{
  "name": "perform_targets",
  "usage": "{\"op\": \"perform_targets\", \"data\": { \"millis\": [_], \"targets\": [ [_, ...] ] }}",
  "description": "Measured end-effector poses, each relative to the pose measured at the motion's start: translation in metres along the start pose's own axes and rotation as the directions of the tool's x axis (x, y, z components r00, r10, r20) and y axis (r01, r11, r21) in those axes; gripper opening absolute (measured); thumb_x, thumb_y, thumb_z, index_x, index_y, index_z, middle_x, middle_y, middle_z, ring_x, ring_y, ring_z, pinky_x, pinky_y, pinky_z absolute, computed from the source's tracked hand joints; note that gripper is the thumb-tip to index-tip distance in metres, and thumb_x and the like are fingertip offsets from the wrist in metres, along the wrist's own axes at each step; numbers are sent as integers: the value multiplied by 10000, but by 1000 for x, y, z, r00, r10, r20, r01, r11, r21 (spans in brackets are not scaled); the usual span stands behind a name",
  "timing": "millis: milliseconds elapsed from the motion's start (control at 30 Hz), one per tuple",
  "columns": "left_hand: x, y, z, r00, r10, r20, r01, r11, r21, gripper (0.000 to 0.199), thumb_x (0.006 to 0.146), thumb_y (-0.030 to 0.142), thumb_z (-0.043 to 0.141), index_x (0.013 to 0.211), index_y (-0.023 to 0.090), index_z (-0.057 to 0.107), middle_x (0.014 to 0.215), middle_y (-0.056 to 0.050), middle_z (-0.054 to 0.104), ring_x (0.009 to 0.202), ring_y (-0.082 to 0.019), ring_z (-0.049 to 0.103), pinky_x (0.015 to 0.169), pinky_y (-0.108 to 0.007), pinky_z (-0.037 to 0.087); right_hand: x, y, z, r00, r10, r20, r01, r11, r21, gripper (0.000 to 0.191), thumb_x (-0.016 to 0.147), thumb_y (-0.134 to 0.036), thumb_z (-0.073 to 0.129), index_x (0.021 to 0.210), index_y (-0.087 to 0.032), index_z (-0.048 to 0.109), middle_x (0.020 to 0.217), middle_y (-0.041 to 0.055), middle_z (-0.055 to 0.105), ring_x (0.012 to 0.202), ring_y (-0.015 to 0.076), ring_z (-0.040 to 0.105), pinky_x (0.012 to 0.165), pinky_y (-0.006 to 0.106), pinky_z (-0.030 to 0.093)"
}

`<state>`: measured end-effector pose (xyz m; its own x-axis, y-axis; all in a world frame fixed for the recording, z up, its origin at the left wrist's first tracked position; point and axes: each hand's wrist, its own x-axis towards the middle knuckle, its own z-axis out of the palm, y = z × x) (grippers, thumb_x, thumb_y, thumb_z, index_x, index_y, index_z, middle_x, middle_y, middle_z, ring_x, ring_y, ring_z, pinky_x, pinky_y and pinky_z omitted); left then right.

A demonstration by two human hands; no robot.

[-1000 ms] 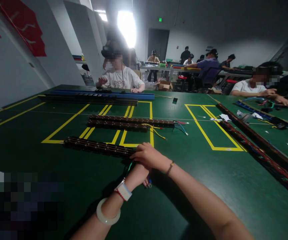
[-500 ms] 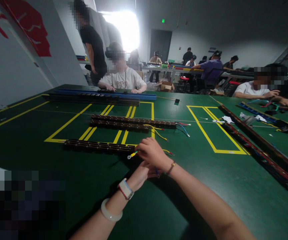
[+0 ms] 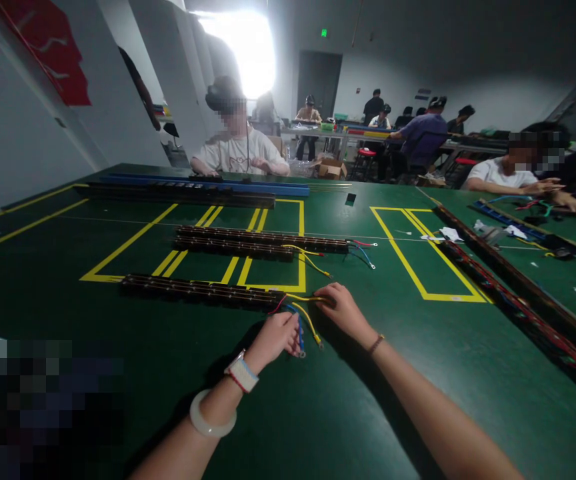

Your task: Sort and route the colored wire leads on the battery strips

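L hand has blue wire, R hand holds yel. wire.

A pale-banded watch with red edging and a milky bangle worn on the left forearm, a thin brown bracelet on the right wrist

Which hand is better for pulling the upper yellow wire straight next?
Probably the right hand: its fingers hold the far part of the upper yellow wire. The left hand is busy with the blue wire.

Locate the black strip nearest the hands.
In the head view, the black strip lies left of centre on the table, its wired end just beyond the left hand.
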<state>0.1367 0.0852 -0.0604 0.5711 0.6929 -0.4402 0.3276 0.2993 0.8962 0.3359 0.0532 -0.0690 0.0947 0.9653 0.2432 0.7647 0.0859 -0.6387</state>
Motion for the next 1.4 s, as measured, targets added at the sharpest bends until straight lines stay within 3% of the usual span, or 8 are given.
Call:
{"op": "perform_targets", "data": {
  "millis": [133, 333, 533, 967, 1067, 1167, 1267, 1400],
  "targets": [
    [1, -3, -5, 991, 114, -66, -101, 978, 182, 399, 916, 410, 367, 682, 119, 508, 504, -40, 561, 382, -133, 549, 343, -189, 393, 1, -17, 5, 997, -29, 73, 38, 993, -115, 343, 843, -448, 575, 1100, -224, 614, 1076, 59, 559, 1018, 185, 484, 919, 345, 344],
    [-2, 2, -9, 975, 158, -156, -158, 987, 11, 457, 878, 504, 408, 652, 120, 511, 475, -36, 541, 326, -97, 488, 304, -154, 289, -7, -37, 24, 988, -6, 154, 49, 960, -276, 567, 722, -527, 668, 1164, -189, 560, 1080, 82, 524, 1028, 220, 441, 908, 363, 318],
    [2, 2, -11, 994, 95, -59, -103, 986, -134, 384, 849, 477, 478, 796, 104, 547, 535, -54, 579, 394, -138, 557, 353, -186, 389, -3, -43, 28, 973, 103, 206, -19, 927, -374, 405, 729, -438, 672, 1013, -158, 606, 975, 82, 550, 931, 208, 472, 808, 308, 353],
    [4, 2, -8, 998, 26, -51, -37, 976, -215, 270, 878, 300, 443, 889, 61, 566, 614, -76, 596, 478, -155, 598, 453, -242, 475, 7, -47, 5, 902, 213, 376, -131, 964, -233, 143, 812, -233, 553, 816, -120, 641, 797, 68, 641, 672, 111, 555, 541, 198, 288],
    [5, 1, -7, 998, 40, -46, -50, 967, -249, 257, 875, 277, 468, 888, 50, 587, 637, -86, 606, 502, -158, 609, 476, -244, 484, 10, -38, 2, 822, 255, 509, -294, 956, -4, 120, 789, -213, 562, 784, -104, 612, 714, 40, 607, 567, 80, 504, 490, 183, 291],
    [5, -1, -7, 998, 47, -38, -56, 954, -296, 242, 882, 242, 474, 916, 44, 608, 702, -109, 636, 562, -161, 634, 542, -253, 511, 8, -26, 1, 687, 226, 691, -614, 689, 385, 150, 757, -217, 600, 852, -102, 590, 698, 9, 576, 541, 70, 511, 494, 173, 384],
    [3, 2, -6, 999, 38, -28, -46, 926, -375, 204, 873, 195, 504, 951, 43, 615, 830, -155, 673, 713, -189, 673, 700, -291, 539, 1, -18, 1, 655, 167, 737, -742, 325, 586, 269, 720, -262, 677, 918, -102, 590, 753, 15, 581, 581, 67, 548, 566, 182, 476],
    [0, 9, -3, 996, -27, 83, 67, 847, -527, 219, 881, 184, 507, 997, 24, 602, 975, -213, 663, 876, -235, 671, 852, -355, 519, -5, -17, 3, 728, 203, 655, -682, 318, 659, 256, 757, -282, 664, 915, -93, 593, 750, 22, 589, 547, 52, 536, 556, 174, 478]
  ]
}}
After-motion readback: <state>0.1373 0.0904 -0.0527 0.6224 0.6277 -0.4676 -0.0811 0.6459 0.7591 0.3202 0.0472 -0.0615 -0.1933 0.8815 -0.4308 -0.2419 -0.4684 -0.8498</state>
